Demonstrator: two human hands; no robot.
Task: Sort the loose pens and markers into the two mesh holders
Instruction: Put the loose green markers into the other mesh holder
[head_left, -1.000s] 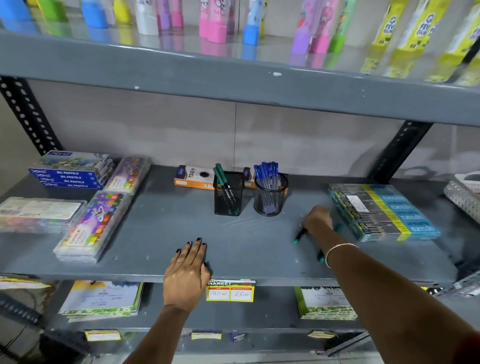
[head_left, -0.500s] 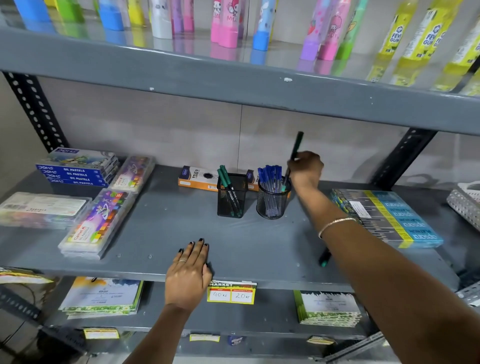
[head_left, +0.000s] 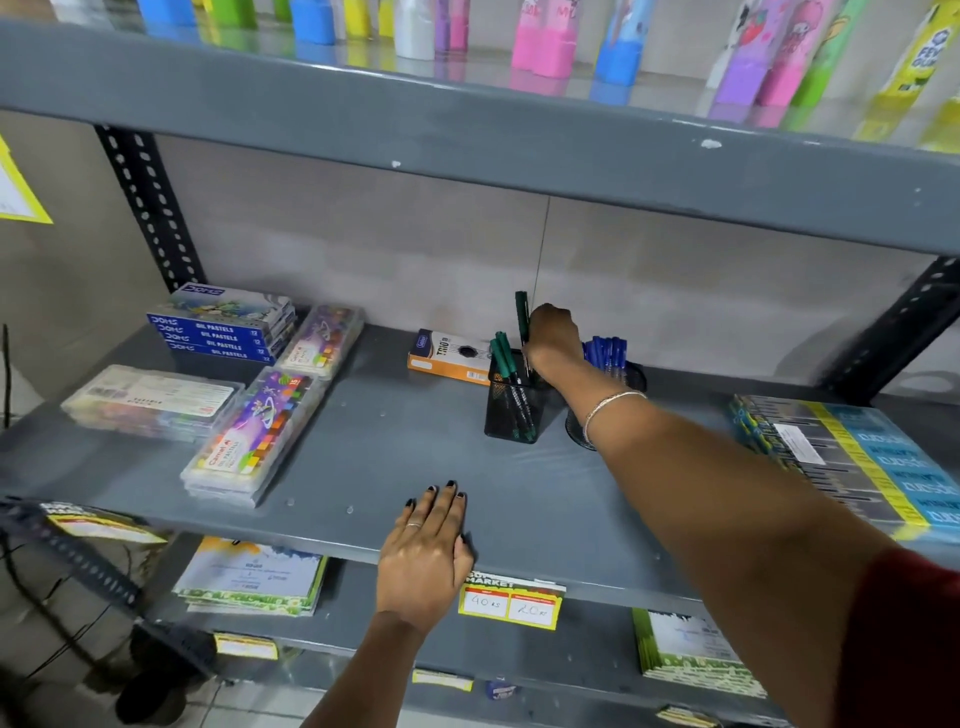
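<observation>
Green marker (head_left: 521, 318) is standing nearly upright in the closed fingers of the right hand (head_left: 553, 340), directly above the square mesh holder (head_left: 511, 405), which is already holding other green markers (head_left: 503, 356). Just to its right, the round mesh holder (head_left: 631, 376), partly hidden by the forearm, is holding blue pens (head_left: 607, 351). Left hand (head_left: 423, 558) is lying flat, fingers extended and holding nothing, on the front edge of the grey shelf (head_left: 395, 447).
</observation>
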